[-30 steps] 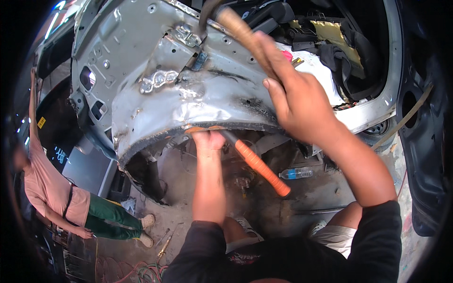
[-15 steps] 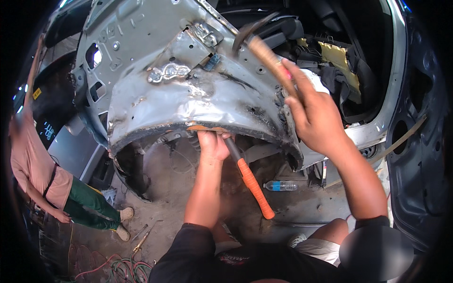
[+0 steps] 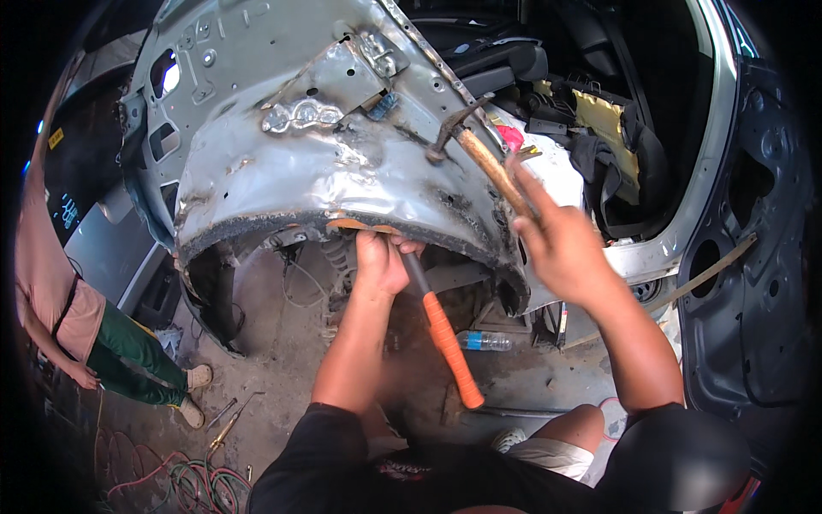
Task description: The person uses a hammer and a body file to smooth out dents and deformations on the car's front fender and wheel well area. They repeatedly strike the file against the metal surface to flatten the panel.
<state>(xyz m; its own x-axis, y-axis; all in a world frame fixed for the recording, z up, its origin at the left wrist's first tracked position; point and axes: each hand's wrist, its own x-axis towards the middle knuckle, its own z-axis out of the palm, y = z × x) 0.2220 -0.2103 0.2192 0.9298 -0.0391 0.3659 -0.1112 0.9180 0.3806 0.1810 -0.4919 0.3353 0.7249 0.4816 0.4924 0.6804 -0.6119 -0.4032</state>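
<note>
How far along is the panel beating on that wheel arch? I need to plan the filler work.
Partly done: the arch panel shows hammered bare metal but is visibly rippled and creased. In hand: the left hand braces an orange-handled tool under the lip, and the right hand holds a wooden-handled hammer raised off it. Smoothing the remaining dents looks left.

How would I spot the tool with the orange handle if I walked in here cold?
Start at the big dented grey car body panel with its curved wheel arch. Under the arch's lower edge the left hand grips a tool whose orange handle slants down towards the floor. The hammer in the right hand has a plain wooden handle instead.
</note>
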